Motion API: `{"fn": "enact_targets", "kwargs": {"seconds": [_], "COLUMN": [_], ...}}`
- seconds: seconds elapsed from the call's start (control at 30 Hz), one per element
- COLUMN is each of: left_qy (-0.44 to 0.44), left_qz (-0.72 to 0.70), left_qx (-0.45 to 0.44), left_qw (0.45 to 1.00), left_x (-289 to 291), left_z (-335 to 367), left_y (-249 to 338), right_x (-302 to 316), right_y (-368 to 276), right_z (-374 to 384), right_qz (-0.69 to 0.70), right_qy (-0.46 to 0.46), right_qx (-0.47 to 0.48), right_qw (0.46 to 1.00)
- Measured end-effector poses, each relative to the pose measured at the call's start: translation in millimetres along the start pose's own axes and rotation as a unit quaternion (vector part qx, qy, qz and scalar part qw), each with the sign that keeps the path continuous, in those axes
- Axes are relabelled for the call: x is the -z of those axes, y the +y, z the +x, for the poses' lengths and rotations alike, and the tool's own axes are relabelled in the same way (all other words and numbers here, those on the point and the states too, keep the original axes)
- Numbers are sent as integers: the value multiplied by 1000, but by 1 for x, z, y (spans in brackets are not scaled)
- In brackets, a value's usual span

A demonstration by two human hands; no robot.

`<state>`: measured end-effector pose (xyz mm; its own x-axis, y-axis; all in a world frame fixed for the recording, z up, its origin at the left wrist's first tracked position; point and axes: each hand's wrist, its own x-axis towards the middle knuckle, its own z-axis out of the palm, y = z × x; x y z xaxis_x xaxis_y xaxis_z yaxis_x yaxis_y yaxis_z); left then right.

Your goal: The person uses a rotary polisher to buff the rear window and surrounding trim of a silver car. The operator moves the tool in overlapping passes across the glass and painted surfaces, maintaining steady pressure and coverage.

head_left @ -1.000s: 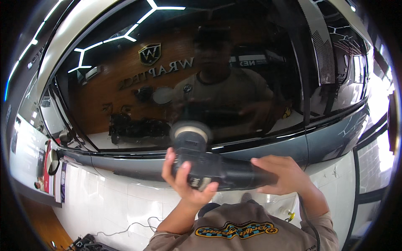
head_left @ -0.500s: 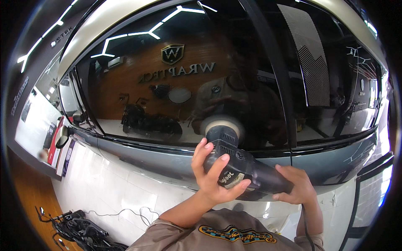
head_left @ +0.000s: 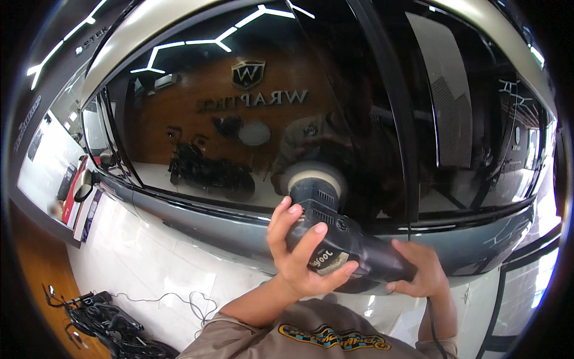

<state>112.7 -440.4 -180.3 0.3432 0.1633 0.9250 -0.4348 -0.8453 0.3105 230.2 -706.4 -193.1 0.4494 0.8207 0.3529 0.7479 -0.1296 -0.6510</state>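
Note:
A black corded polishing machine (head_left: pixel 353 239) lies across both my hands. My left hand (head_left: pixel 299 254) grips its head end, fingers spread over the housing. Around the rear of the body, close to the cord, my right hand (head_left: pixel 423 269) is closed. The pale round pad (head_left: pixel 315 178) at the machine's front end is against the dark window glass (head_left: pixel 239 149) of a car, low on the pane. My left hand partly hides the housing.
Below the glass runs the grey car door (head_left: pixel 221 236), with a side mirror (head_left: pixel 83 186) at the left. A black motorcycle (head_left: pixel 110 323) stands on the floor at lower left, near a loose cable (head_left: pixel 179 298). The power cord (head_left: pixel 435 326) hangs beside my right arm.
My view has shifted slightly. Both hands and the polisher sit a little further left in the picture, still in the same grip, with the pad still at the glass.

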Motion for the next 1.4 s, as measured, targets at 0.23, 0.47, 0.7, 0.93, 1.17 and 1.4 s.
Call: {"fn": "enact_targets", "kwargs": {"seconds": [0.23,0.47,0.7,0.93,1.17,1.4], "left_qy": [-2,11,39,51,58,79], "left_qz": [18,28,26,28,20,16], "left_qx": [-33,-79,-86,-90,-73,-51], "left_qw": [999,996,995,994,995,995], "left_x": [6,27,51,127,232,318], "left_z": [64,145,208,230,236,242], "left_y": [7,-5,-28,-89,-165,-228], "right_x": [12,16,4,-44,-121,-172], "right_y": [-19,-63,-130,-169,-226,-269], "right_z": [16,63,122,190,270,341], "right_qz": [37,115,235,184,161,134], "right_qy": [47,88,179,157,140,84], "right_qx": [3,-30,-53,-28,0,7], "right_qw": [998,989,954,970,977,987]}}
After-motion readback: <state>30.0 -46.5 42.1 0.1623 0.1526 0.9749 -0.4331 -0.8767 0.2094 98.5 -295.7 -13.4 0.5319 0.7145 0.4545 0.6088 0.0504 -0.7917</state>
